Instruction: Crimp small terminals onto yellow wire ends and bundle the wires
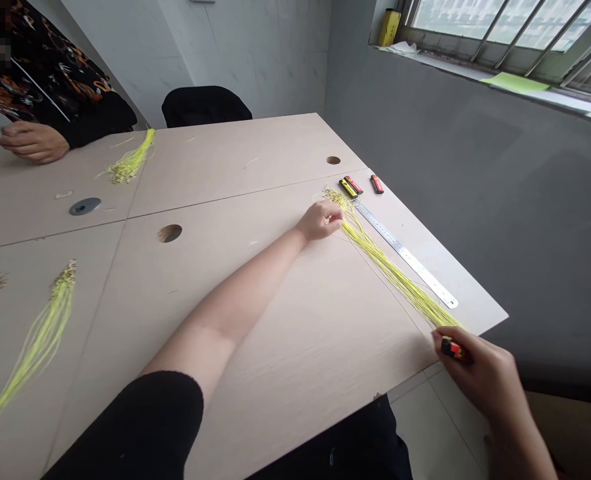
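A long bundle of yellow-green strings (392, 272) stretches diagonally over the right part of the table. At its far end my left hand (321, 220) is closed beside the strings, its fingers curled; what they pinch is too small to make out. My right hand (480, 367), at the near table edge by the other end of the bundle, is wrapped round a small red and black cutter (455, 349). Right of the strings lies a steel ruler (406, 255). Small red and yellow-black cutters (350, 187) rest beyond the ruler, with another red one (377, 184) beside them.
More yellow strings (58, 307) lie at the left, and a further bunch (131, 160) near a person's hand (35, 141) across the table (255, 287). The table has round holes (170, 233). A black chair (206, 107) stands behind; a grey wall (465, 173) borders the right.
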The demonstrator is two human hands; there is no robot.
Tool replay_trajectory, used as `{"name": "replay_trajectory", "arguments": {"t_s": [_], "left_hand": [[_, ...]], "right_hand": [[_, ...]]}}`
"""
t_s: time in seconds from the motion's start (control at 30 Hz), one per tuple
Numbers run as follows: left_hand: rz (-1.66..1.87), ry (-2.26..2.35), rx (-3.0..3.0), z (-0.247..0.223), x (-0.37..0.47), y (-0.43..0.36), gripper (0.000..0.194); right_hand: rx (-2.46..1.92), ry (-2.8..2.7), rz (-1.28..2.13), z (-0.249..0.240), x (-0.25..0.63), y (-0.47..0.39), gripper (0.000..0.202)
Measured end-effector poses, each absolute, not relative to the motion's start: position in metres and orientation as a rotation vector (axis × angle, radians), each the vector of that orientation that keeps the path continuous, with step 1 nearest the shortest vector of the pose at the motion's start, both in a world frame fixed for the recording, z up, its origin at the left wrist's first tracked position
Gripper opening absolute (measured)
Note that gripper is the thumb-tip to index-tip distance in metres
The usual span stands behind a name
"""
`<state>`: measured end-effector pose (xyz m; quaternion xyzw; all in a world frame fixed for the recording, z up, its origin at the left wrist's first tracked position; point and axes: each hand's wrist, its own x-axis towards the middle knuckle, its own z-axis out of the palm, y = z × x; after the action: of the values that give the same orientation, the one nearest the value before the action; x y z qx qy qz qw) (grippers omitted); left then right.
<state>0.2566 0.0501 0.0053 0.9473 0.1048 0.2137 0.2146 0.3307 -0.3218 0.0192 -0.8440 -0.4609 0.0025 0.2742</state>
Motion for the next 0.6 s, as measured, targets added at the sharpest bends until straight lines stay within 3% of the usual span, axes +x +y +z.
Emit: {"name": "replay_trajectory", "arguments": {"t_s": [0.2,0.6], "left_hand": [[0.481,0.075,2.666,0.002,0.256,0.054,0.031],[0.347,0.291,2.725,0.006,0.257,0.049,0.032]], "right_hand": [[-1.929,-1.48,-0.013,0.003,0.293,-0.283,0.015],[-1.924,-1.579,-0.151,-0.014,0.293,-0.276,0.013]]}}
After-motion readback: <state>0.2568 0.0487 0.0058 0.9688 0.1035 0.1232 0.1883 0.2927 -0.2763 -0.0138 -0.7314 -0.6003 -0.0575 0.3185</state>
